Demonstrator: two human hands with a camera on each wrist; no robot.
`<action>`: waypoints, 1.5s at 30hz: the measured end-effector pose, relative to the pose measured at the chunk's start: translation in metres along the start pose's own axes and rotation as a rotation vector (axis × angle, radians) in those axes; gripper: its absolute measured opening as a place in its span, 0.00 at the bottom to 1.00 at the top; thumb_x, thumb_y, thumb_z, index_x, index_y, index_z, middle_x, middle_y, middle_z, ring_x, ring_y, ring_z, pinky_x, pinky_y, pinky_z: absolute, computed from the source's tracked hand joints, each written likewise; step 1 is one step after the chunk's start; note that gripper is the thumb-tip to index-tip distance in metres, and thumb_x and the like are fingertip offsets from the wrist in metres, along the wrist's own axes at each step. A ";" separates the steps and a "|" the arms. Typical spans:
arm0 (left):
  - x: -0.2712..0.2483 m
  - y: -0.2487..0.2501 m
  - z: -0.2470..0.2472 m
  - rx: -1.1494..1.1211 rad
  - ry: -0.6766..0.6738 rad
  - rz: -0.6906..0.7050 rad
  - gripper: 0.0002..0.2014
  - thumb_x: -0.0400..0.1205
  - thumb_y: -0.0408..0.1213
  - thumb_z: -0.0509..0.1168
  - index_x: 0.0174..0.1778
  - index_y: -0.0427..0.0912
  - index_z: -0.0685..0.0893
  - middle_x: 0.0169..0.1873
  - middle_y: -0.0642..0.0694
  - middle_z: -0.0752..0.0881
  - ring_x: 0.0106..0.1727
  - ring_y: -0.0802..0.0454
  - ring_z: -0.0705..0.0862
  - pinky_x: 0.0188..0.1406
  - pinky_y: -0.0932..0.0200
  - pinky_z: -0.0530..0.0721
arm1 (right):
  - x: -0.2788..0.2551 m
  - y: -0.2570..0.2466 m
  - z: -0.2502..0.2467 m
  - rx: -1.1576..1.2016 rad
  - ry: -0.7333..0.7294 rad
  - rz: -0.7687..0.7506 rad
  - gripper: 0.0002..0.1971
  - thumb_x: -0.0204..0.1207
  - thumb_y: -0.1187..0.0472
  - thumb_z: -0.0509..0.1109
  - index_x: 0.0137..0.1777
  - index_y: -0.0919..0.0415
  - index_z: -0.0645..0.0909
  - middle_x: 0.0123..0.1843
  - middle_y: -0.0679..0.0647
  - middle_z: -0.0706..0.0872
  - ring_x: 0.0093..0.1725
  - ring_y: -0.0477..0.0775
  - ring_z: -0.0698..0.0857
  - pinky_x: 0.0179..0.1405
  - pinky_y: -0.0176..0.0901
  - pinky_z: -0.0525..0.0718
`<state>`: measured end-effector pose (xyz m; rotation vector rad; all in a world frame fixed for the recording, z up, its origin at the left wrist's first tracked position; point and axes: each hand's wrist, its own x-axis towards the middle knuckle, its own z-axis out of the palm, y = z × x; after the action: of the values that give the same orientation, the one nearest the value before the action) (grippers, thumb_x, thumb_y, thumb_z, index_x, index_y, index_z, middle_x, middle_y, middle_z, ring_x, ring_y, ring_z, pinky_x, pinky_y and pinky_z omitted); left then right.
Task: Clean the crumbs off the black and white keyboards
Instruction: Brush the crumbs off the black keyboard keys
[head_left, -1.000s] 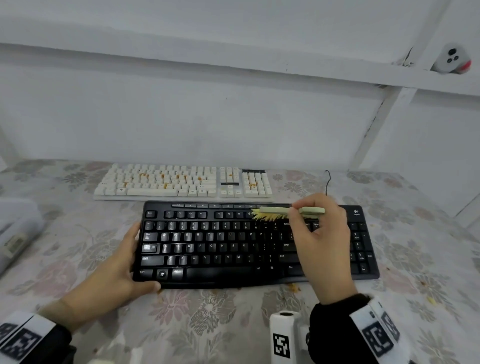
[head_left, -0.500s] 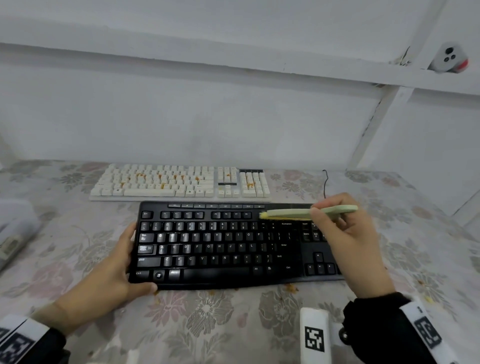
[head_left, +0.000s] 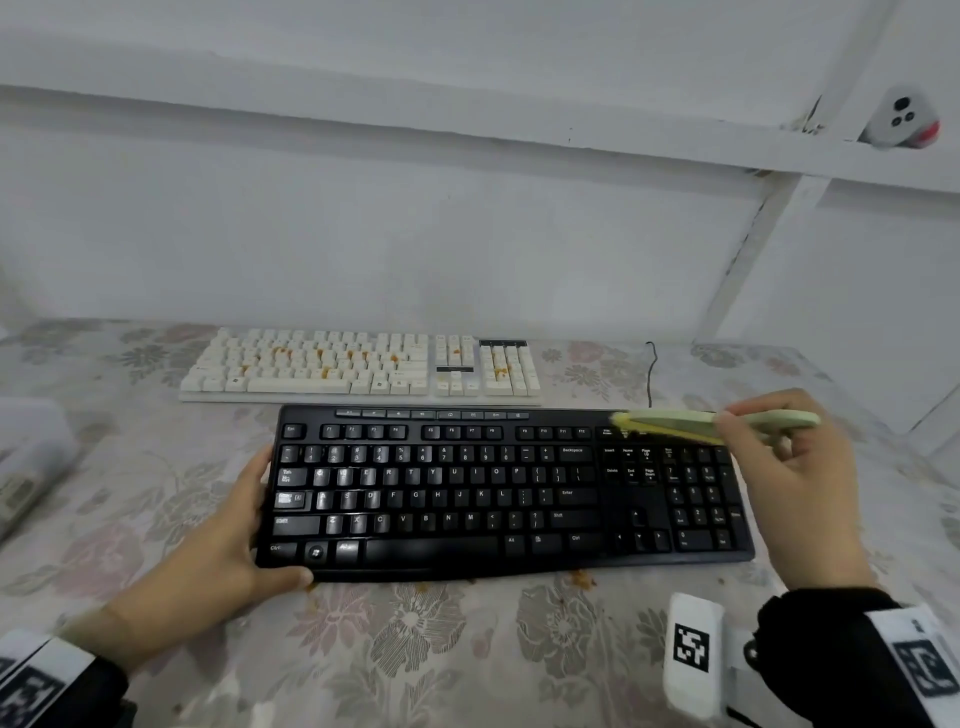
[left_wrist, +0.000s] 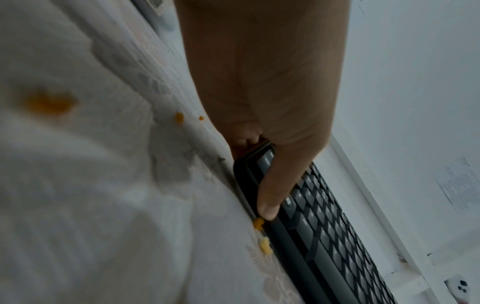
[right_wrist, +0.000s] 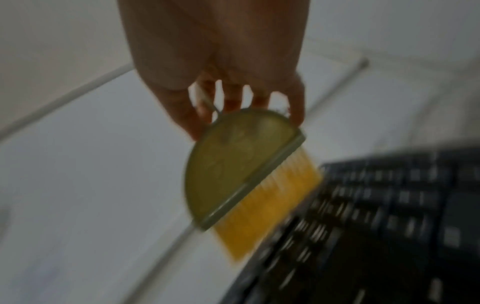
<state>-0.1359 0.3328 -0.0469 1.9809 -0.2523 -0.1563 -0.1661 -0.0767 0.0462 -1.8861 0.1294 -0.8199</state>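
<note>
Now the right hand (head_left: 779, 499) pinches a green brush (head_left: 717, 422) by its handle, its yellow bristles (right_wrist: 262, 207) over the black keyboard's (head_left: 498, 493) top right corner; motion blur hides whether they touch the keys. Left hand (head_left: 208, 561) grips that keyboard's left end, thumb curled over the front edge. Behind lies the white keyboard (head_left: 363, 366), dotted with orange crumbs (head_left: 283, 351); more crumbs (left_wrist: 261, 223) sit on the floral tablecloth (head_left: 441, 649).

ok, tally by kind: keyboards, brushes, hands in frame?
Keyboards: 2, black keyboard and white keyboard
Brushes: 1, brush
Hands: 2, left hand gripping the black keyboard's corner, right hand holding the brush
Total: 5
</note>
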 end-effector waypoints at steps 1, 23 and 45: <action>0.000 -0.001 0.000 0.005 0.001 0.001 0.56 0.53 0.50 0.81 0.69 0.88 0.53 0.63 0.71 0.80 0.64 0.63 0.83 0.66 0.49 0.79 | -0.002 -0.001 0.001 0.061 -0.049 0.006 0.09 0.76 0.69 0.70 0.39 0.56 0.80 0.36 0.47 0.84 0.38 0.43 0.80 0.36 0.25 0.76; -0.003 0.006 0.003 0.039 -0.010 0.026 0.53 0.68 0.26 0.79 0.76 0.70 0.55 0.61 0.75 0.79 0.61 0.68 0.82 0.51 0.69 0.83 | -0.121 -0.101 0.182 -0.127 -0.493 -0.173 0.05 0.79 0.48 0.59 0.50 0.44 0.75 0.52 0.40 0.80 0.55 0.44 0.71 0.62 0.50 0.64; -0.001 0.000 0.000 0.032 0.009 0.017 0.57 0.62 0.34 0.81 0.71 0.86 0.52 0.62 0.69 0.81 0.62 0.59 0.85 0.61 0.50 0.83 | -0.110 -0.086 0.164 -0.189 -0.337 -0.216 0.04 0.77 0.55 0.62 0.45 0.42 0.72 0.45 0.37 0.79 0.51 0.42 0.72 0.65 0.56 0.67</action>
<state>-0.1368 0.3328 -0.0473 2.0104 -0.2674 -0.1324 -0.1758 0.1374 0.0276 -2.2170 -0.2160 -0.6361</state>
